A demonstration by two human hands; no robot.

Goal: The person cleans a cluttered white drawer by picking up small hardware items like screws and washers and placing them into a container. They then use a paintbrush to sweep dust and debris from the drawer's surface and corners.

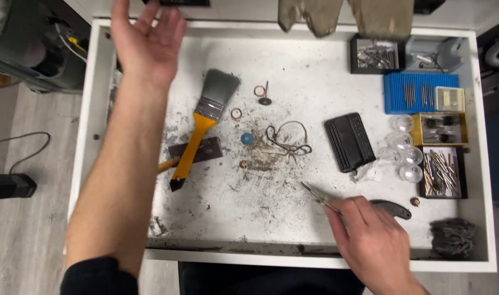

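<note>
My left hand (pixel 146 41) is raised over the tray's far left corner, palm up, fingers spread, holding nothing. My right hand (pixel 369 240) rests near the front edge and grips needle-nose pliers (pixel 315 195) whose thin jaws point up and left; one dark handle (pixel 394 208) sticks out to the right. A yellow-handled paintbrush (pixel 203 123) lies diagonally on the dirty white tray (pixel 293 60). Nearby are two small red rings (pixel 236 113), a blue disc (pixel 247 138), a bent black wire loop (pixel 287 139) and a small mandrel (pixel 265 98).
A black ridged case (pixel 349 142) lies right of centre. Along the right side stand boxes of metal bits (pixel 440 172), a blue bit holder (pixel 413 93), clear round capsules (pixel 405 153) and a dark steel-wool wad (pixel 452 236). Two brown slabs (pixel 348 16) hang over the back edge.
</note>
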